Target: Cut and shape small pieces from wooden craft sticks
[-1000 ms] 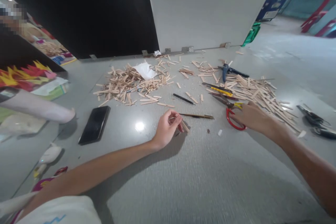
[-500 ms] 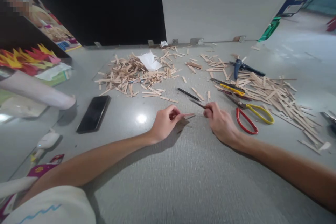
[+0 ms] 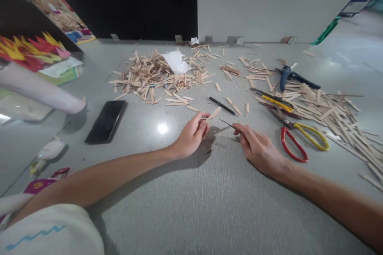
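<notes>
Pinched in my left hand (image 3: 191,135) is a thin wooden stick (image 3: 214,114), its free end pointing up and to the right. My right hand (image 3: 260,147) is closed around a slim, dark, pointed tool (image 3: 228,123); its tip faces the stick, with a small gap between them. Whether the tool is a file or a blade I cannot tell. Just beyond both hands a black pen-like tool (image 3: 222,105) lies on the grey table (image 3: 209,207). Scissors with one red and one yellow handle (image 3: 295,143) rest to the right of my right hand.
Wood pieces form a pile (image 3: 149,75) under a crumpled white tissue (image 3: 176,62). More sticks (image 3: 332,111) spread at right, near a yellow cutter (image 3: 277,102) and blue-handled pliers (image 3: 285,77). A phone (image 3: 107,121) lies left. An upright panel (image 3: 269,4) bounds the back.
The stick in my left hand has turned from nearly level to slanting upward. My right hand's tool tip has moved slightly away from it. The camera view has shifted a little.
</notes>
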`<state>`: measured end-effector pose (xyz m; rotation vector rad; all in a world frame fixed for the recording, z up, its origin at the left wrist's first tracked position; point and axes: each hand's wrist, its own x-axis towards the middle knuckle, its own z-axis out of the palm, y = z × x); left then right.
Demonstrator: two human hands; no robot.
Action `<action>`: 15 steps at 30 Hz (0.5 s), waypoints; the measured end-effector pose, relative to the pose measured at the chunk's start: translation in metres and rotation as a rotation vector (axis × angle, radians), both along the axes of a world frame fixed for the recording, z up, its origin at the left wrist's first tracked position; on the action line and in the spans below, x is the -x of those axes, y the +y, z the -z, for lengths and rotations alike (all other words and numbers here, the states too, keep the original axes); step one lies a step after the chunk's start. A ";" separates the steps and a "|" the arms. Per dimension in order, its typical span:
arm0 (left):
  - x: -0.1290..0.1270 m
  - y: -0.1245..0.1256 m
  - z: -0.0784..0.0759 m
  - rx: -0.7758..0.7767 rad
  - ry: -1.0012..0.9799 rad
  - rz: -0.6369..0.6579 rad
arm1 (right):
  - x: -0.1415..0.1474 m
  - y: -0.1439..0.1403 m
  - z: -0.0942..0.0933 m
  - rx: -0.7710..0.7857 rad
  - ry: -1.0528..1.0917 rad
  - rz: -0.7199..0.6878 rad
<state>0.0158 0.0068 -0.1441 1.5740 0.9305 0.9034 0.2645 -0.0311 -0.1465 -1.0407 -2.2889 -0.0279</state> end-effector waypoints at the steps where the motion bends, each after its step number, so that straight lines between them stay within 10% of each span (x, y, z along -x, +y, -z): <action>1: 0.000 0.000 0.000 -0.014 0.016 0.009 | 0.000 0.000 0.000 -0.009 -0.005 -0.003; 15: 0.001 -0.004 -0.008 0.002 0.094 0.092 | -0.002 -0.008 -0.012 -0.100 -0.097 -0.006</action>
